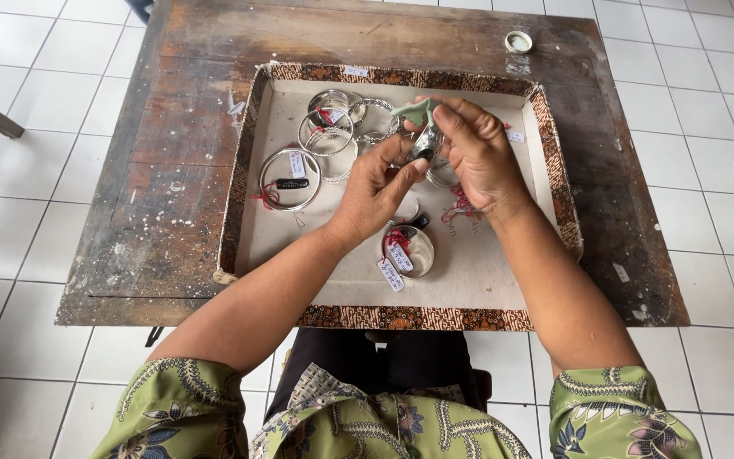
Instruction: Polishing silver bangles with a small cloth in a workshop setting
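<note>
A: Head view: both hands are over the tray [258, 170], which sits on the wooden counter [172, 127]. Left hand [375, 191] pinches a small silver piece [426, 143] from below. Right hand [473, 149] is closed on a small green cloth [415, 110] pressed to the top of that piece.

B: Where is the piece relative to the tray?

A: Held just above its far-middle part, over the cluster of silver bangles [333, 127]. A large bangle [290, 178] with a tag lies toward the tray's left side. A tagged round silver item [409, 251] lies near the tray's front edge.

B: Step?

A: Looks like wiping or polishing the piece, mid-stroke. Next move likely needs the left hand to turn it while keeping a steady pinch, so that the cloth reaches an untouched face.

B: Anything outside the tray?

A: Small white cap [518, 41] on the counter beyond the tray's far right corner.
</note>
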